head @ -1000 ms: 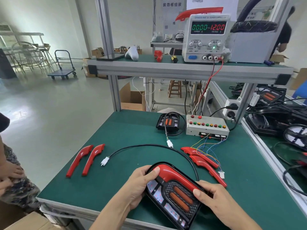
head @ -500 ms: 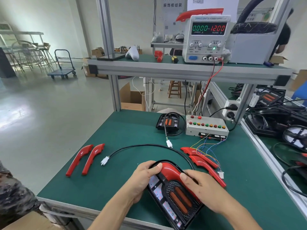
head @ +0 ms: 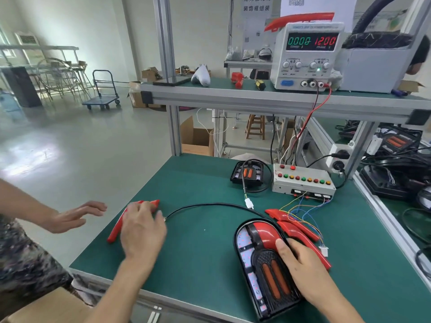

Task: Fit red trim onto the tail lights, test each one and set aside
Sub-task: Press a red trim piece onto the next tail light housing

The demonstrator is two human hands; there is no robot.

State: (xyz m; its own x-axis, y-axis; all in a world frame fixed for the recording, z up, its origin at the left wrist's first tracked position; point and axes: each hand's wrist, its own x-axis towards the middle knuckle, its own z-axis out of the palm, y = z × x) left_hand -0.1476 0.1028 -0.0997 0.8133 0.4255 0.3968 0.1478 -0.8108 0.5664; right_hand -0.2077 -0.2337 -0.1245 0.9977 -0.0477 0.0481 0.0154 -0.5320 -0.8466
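Reaching left now, left hand (head: 140, 231) has quit the light (head: 263, 271), fingers relaxed over loose trim (head: 114, 231); right hand (head: 300, 269) presses flat; someone's hand (head: 70, 217) nearby.

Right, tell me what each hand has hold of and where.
Left hand lies over the upper ends of the loose red trims; a grip cannot be told. Right hand rests on the tail light, on its right edge.

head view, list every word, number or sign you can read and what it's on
"0.000": green current display on the power supply
"12.00": red voltage display on the same unit
"装饰框组装": lower line of the hanging paper sign; its upper line is cut off and not fully readable
QR code: white sheet, not decodable
Knob labels and brand strip on the power supply: too small to read
Button box: no readable labels
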